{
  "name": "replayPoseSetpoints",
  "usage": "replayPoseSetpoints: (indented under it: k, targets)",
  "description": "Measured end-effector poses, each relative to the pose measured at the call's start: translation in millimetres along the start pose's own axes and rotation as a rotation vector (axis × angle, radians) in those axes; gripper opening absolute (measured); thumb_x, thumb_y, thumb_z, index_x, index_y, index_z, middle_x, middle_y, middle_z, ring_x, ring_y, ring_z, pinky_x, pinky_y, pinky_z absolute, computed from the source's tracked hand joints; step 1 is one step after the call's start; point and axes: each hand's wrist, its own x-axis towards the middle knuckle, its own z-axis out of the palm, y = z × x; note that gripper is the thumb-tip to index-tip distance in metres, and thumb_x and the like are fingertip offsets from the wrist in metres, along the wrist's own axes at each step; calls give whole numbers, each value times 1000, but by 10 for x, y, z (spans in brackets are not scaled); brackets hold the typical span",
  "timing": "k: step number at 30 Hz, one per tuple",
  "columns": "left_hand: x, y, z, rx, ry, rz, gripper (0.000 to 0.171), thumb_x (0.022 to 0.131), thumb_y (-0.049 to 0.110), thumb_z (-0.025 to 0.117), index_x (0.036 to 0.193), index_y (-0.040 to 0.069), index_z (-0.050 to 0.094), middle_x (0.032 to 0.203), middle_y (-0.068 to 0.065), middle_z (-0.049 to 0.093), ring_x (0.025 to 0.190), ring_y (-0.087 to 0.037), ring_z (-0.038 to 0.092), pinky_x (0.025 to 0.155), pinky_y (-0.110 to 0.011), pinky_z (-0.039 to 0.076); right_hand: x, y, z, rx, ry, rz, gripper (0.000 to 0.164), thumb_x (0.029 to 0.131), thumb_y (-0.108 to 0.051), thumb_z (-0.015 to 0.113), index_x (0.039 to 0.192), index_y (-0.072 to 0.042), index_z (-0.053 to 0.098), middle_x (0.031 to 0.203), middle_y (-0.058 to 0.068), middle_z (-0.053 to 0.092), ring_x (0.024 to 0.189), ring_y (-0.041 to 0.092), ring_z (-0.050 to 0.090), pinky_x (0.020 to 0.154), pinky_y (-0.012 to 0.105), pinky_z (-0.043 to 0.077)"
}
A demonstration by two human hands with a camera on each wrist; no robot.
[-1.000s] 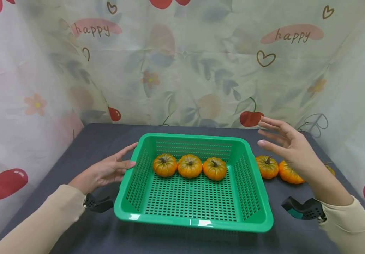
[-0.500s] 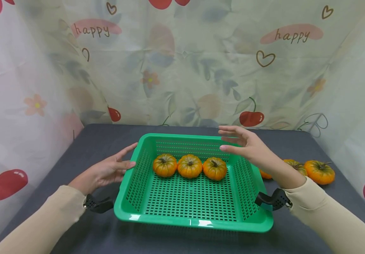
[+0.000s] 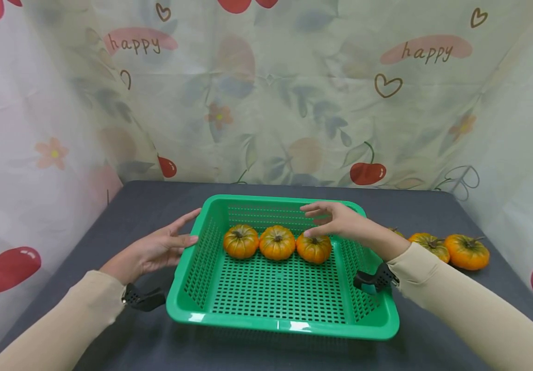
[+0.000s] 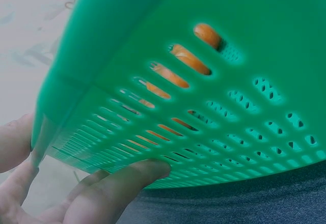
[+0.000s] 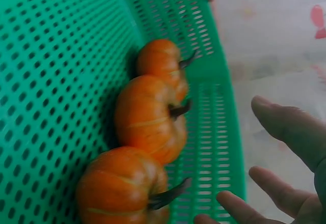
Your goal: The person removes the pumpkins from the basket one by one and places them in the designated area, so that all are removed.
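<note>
A green plastic basket (image 3: 278, 325) with slotted walls holds three small orange pumpkins in a row: a left one (image 3: 240, 241), a middle one (image 3: 277, 242) and a right one (image 3: 314, 251). My left hand (image 3: 157, 247) holds the basket's left rim, thumb and fingers at the edge; in the left wrist view other fingers (image 4: 119, 188) lie against the outer wall. Above the right pumpkin hovers my right hand (image 3: 336, 220), fingers spread and nothing held. The right wrist view shows its thumb (image 5: 290, 130) apart from the pumpkins.
Right of the basket, more pumpkins sit on the dark table (image 3: 433, 206): one at the end (image 3: 467, 252), one beside it (image 3: 430, 246), and another mostly hidden behind my right forearm. A printed curtain (image 3: 271, 103) stands behind and at both sides.
My right hand has moved left from above the loose pumpkins, over the basket's right wall, then lower toward the right pumpkin inside. My left hand and the basket have stayed put.
</note>
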Motion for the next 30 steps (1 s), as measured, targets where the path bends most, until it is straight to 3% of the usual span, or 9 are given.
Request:
replayPoseSetpoints:
  k: [10, 19, 30]
  targets:
    - [4, 16, 16, 1, 11, -11, 88, 98, 9, 56, 156, 36, -4, 136, -14, 51, 101, -24, 69, 87, -46, 56, 149, 131, 101, -117, -58, 102, 66, 86, -21, 75, 142, -1, 46, 144, 26, 42, 133, 45, 38, 101, 52, 46]
    - [5, 24, 14, 5, 8, -13, 87, 98, 9, 56, 156, 36, -4, 136, -15, 51, 102, -25, 68, 88, -47, 56, 202, 172, 140, -149, -101, 169, 64, 80, -14, 81, 137, -7, 55, 144, 20, 43, 137, 40, 33, 107, 54, 39]
    - [8, 10, 4, 8, 8, -11, 87, 98, 9, 56, 156, 37, -4, 138, -16, 50, 102, -25, 68, 88, -47, 56, 212, 222, 184, -179, -199, 184, 71, 72, -5, 83, 136, -12, 54, 150, 21, 35, 139, 41, 28, 95, 43, 51]
